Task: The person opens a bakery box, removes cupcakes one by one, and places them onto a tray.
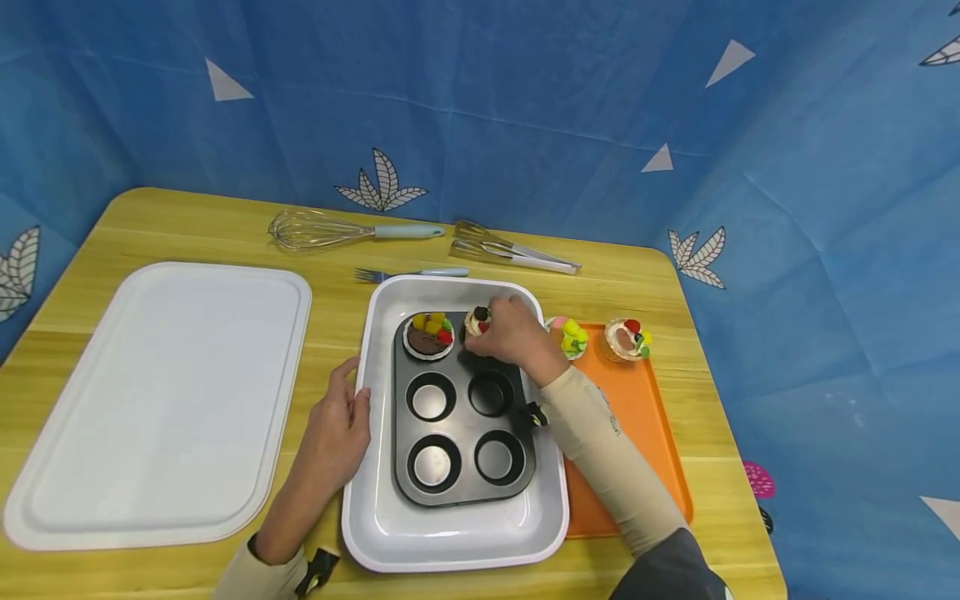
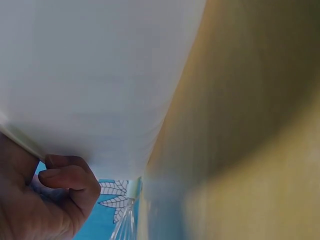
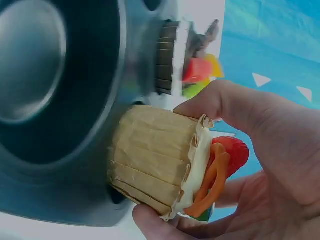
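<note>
My right hand (image 1: 517, 337) pinches a toy cupcake (image 1: 477, 321) by its sides over the top right cup of the dark muffin tin (image 1: 465, 433). In the right wrist view this cupcake (image 3: 155, 155) has a pleated tan paper case, white cream, a red berry and an orange strand; it tilts at the cup's edge. Another cupcake (image 1: 429, 337), with chocolate and fruit topping, sits in the top left cup. The tin lies inside a white basin (image 1: 457, 557). At the basin's left wall, my left hand (image 1: 337, 429) grips the rim with bent fingers (image 2: 75, 180).
To the right, an orange tray (image 1: 637, 417) bears two more cupcakes, one with yellow topping (image 1: 572, 337) and one with a red berry (image 1: 626, 340). A white tray (image 1: 165, 400) lies left. Behind are a whisk (image 1: 352, 231), tongs (image 1: 513, 250) and a fork (image 1: 408, 273).
</note>
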The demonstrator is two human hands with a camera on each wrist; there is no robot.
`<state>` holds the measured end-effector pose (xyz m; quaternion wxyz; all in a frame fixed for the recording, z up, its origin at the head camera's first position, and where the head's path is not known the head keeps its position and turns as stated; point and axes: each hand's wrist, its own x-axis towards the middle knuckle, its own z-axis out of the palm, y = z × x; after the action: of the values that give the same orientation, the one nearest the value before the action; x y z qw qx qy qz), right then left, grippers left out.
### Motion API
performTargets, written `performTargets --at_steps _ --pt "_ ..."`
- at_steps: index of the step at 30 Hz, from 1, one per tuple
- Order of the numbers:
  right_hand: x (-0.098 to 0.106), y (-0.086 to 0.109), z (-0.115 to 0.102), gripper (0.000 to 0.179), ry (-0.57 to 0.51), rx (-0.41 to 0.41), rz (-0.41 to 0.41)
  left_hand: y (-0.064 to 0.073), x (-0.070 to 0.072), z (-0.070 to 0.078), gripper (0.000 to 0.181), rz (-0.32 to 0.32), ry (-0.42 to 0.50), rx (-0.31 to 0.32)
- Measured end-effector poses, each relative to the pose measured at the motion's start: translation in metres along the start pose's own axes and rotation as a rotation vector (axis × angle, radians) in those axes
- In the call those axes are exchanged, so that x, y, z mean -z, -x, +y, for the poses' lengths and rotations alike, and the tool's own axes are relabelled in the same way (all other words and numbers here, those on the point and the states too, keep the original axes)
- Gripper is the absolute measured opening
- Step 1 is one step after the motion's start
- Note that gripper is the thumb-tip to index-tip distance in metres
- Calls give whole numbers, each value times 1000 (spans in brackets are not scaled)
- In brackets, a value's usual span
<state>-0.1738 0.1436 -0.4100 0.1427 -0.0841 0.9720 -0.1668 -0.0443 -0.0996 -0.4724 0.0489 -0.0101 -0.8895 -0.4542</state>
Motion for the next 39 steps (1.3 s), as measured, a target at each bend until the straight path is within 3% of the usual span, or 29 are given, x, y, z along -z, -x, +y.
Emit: performTargets --at_steps 6,9,13,21,31,39 --pt "18 12 -6 34 -39 -36 3 0 0 0 44 -5 2 -1" --pt "28 22 -6 43 -74 -50 -4 0 0 -1 44 -6 4 -5" --pt "38 31 -2 59 -86 -67 17 0 0 -2 44 7 2 -21" --pt "48 47 14 67 -113 -108 33 2 2 -5 44 11 -7 -9" --pt "70 78 54 69 -153 -197 58 0 1 -4 44 -1 5 -10" --pt "75 107 89 73 -134 -272 111 -1 1 -3 44 -11 4 -6"
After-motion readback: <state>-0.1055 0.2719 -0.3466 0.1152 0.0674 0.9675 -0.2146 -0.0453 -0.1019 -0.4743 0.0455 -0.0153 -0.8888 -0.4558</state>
